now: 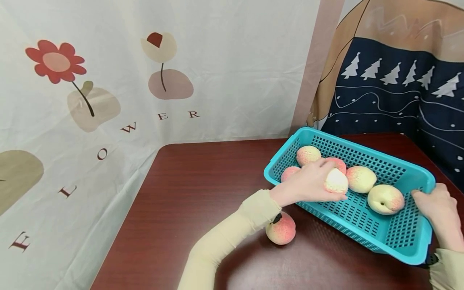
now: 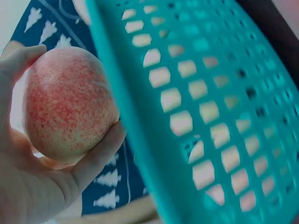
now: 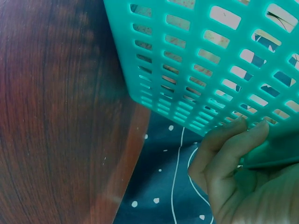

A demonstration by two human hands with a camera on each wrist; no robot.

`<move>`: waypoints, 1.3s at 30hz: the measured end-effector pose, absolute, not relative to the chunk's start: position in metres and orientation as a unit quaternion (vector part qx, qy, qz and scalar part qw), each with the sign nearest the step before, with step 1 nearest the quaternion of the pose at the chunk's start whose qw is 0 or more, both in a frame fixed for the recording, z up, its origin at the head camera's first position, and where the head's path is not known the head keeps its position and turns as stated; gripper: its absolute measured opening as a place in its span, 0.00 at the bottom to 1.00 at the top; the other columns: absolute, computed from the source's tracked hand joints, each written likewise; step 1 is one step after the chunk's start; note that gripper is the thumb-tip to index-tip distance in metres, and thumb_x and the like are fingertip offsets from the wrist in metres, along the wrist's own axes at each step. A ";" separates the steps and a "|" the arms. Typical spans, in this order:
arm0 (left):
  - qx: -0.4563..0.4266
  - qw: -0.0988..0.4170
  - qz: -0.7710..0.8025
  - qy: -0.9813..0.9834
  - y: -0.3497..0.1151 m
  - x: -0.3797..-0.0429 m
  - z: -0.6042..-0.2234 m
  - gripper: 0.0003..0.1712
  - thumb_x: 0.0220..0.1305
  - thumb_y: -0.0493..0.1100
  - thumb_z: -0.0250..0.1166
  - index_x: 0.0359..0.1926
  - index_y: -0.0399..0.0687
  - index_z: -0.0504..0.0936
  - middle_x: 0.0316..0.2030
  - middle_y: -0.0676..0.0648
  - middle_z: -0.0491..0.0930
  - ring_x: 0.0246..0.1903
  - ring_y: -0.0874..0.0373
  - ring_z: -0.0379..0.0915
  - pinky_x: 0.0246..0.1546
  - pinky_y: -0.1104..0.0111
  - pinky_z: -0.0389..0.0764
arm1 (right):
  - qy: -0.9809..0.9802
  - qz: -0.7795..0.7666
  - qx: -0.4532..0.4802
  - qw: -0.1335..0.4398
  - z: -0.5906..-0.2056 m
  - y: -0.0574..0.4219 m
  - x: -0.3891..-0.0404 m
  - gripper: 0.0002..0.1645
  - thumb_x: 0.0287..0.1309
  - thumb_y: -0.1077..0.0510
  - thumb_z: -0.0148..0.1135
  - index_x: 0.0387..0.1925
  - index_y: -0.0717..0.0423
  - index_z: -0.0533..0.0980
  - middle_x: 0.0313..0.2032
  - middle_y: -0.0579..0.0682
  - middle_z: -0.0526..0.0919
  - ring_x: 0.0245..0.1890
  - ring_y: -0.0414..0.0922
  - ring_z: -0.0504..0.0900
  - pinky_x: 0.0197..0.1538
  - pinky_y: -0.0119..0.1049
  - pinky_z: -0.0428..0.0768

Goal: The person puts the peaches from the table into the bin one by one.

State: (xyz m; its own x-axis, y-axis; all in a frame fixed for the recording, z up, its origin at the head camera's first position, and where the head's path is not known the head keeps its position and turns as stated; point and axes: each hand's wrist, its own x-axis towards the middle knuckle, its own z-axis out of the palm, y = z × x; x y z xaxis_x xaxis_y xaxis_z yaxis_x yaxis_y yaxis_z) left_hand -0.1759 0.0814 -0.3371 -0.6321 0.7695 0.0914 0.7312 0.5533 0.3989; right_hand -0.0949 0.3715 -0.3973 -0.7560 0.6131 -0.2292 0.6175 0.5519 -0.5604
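My left hand [image 1: 308, 183] grips a peach [image 1: 336, 181] above the near side of a turquoise plastic basket [image 1: 377, 237]. In the left wrist view, thumb and fingers wrap round this pink-speckled peach [image 2: 70, 105] beside the basket's rim. My right hand [image 1: 438, 209] holds the basket's right end, thumb over the rim; in the right wrist view its fingers [image 3: 238, 144] curl against the outer wall. Several peaches lie inside, among them a pale one [image 1: 386, 199] near the right end and another [image 1: 361, 179] beside it. One more peach [image 1: 280, 228] sits on the table under my left wrist.
The dark red wooden table [image 1: 174, 201] spreads to the left of the basket. A white cloth with flower prints [image 1: 232, 72] hangs behind it. At the right is a navy cloth with white trees [image 1: 391, 96].
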 end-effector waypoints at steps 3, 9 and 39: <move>0.455 0.059 0.169 0.872 0.097 -0.172 -0.341 0.39 0.51 0.68 0.65 0.60 0.59 0.67 0.57 0.58 0.67 0.50 0.69 0.66 0.43 0.83 0.71 | 0.881 -0.318 0.351 0.005 -0.397 0.372 -0.095 0.39 0.64 0.59 0.37 0.65 0.82 0.37 0.54 0.86 0.55 0.36 0.74 0.74 0.40 0.60 0.76; 0.496 0.093 0.091 0.859 0.122 -0.163 -0.348 0.45 0.51 0.70 0.64 0.65 0.59 0.63 0.55 0.59 0.68 0.44 0.73 0.69 0.41 0.84 0.71 | 0.881 -0.315 0.352 0.009 -0.397 0.373 -0.095 0.40 0.64 0.58 0.37 0.65 0.82 0.37 0.54 0.85 0.54 0.38 0.74 0.73 0.43 0.62 0.75; 0.489 0.093 -0.078 0.864 0.153 -0.164 -0.381 0.44 0.47 0.74 0.64 0.64 0.69 0.63 0.54 0.64 0.69 0.53 0.71 0.67 0.60 0.73 0.61 | 0.877 -0.323 0.356 0.010 -0.397 0.371 -0.095 0.40 0.64 0.58 0.36 0.65 0.81 0.37 0.55 0.85 0.55 0.38 0.74 0.73 0.43 0.61 0.75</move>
State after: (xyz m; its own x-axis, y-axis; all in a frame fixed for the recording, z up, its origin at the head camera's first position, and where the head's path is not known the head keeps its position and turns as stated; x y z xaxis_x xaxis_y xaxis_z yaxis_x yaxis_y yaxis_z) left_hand -0.1642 0.1527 -0.3811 -0.5042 0.8303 -0.2376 0.8594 0.5095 -0.0431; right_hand -0.0949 0.3709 -0.3965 -0.7469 0.6176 -0.2465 0.6301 0.5388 -0.5592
